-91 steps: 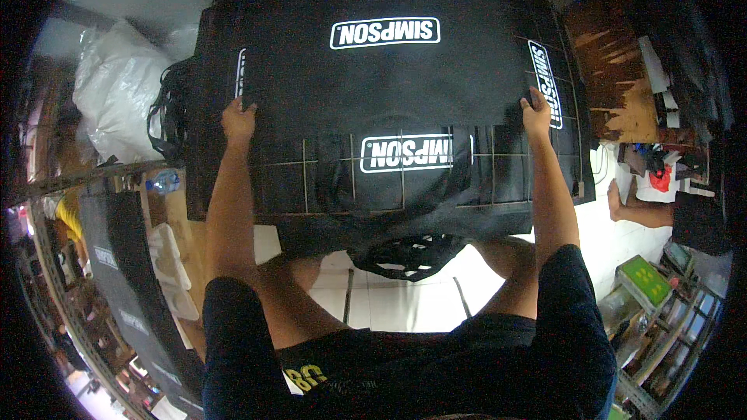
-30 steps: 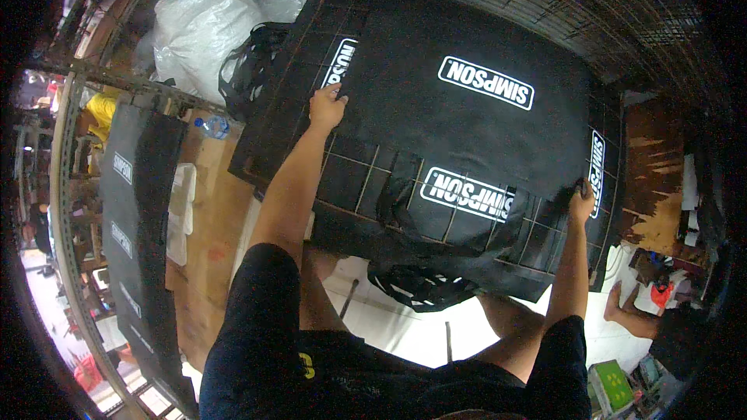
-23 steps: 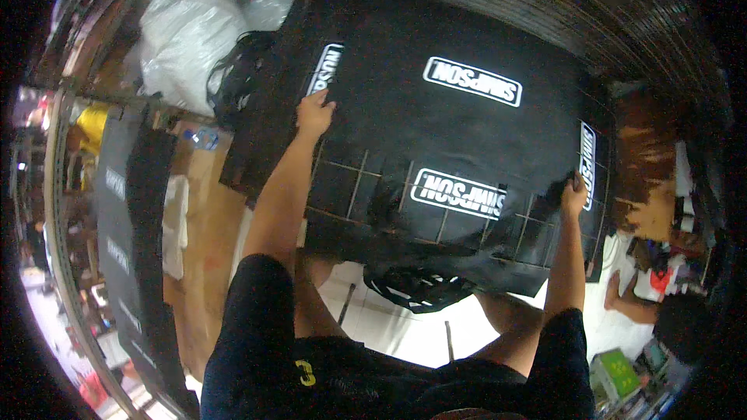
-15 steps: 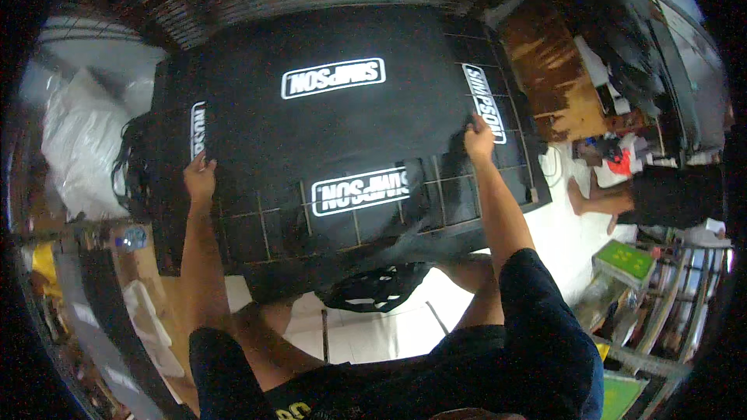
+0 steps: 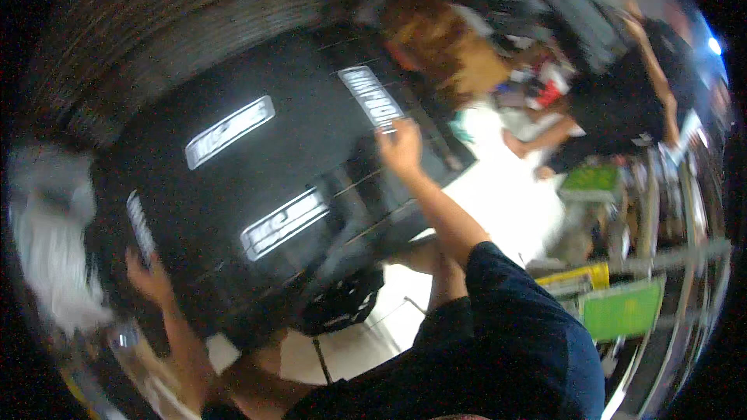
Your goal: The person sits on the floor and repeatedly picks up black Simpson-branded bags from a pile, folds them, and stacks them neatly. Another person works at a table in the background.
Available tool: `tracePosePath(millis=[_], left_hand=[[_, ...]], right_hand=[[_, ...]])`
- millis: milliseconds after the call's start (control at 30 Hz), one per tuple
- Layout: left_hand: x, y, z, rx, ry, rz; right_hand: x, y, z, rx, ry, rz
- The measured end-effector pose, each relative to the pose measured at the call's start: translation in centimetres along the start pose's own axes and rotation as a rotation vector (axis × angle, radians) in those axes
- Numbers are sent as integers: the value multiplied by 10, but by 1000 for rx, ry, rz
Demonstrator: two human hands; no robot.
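A wide black cloth (image 5: 257, 175) with white printed rectangular patches is spread over a dark board marked with thin grid lines. On its left part, beside the lower end of a narrow patch, my left hand (image 5: 152, 281) grips the cloth, its fingers blurred by motion. My right hand (image 5: 401, 148) pinches the cloth at the right, by the lower end of another patch (image 5: 369, 99). Two more patches lie between the hands, an upper patch (image 5: 231, 132) and a lower patch (image 5: 285, 223). The cloth's near edge shows folds.
Beyond the board rises a ribbed dark surface (image 5: 194, 39). White plastic wrapping (image 5: 58, 257) is at the left. A brown wooden panel (image 5: 447, 39) stands at the far right. Another person in dark clothes (image 5: 615, 109) is to the right, near racks holding green panels (image 5: 622, 311).
My view has turned right, so the board appears tilted and shifted left. More of the other person shows. Both my hands remain beside the same patches on the cloth.
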State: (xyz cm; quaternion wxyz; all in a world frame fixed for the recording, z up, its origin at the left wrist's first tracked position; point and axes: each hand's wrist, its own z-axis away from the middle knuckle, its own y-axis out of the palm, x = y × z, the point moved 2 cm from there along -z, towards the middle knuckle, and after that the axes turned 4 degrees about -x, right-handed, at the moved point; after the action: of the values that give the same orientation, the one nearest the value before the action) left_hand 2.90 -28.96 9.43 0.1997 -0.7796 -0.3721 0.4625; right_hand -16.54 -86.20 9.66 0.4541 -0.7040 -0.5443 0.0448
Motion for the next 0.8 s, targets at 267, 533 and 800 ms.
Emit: tracePosePath(millis=[267, 533, 800], left_hand=[[-55, -72, 85, 132, -235, 448], [-263, -138, 243, 881, -371, 792], [-290, -103, 377, 1260, -366, 531]], right_hand=[[46, -147, 63, 490, 88, -479], [63, -218, 209, 898, 208, -390], [38, -216, 230, 800, 136, -433]])
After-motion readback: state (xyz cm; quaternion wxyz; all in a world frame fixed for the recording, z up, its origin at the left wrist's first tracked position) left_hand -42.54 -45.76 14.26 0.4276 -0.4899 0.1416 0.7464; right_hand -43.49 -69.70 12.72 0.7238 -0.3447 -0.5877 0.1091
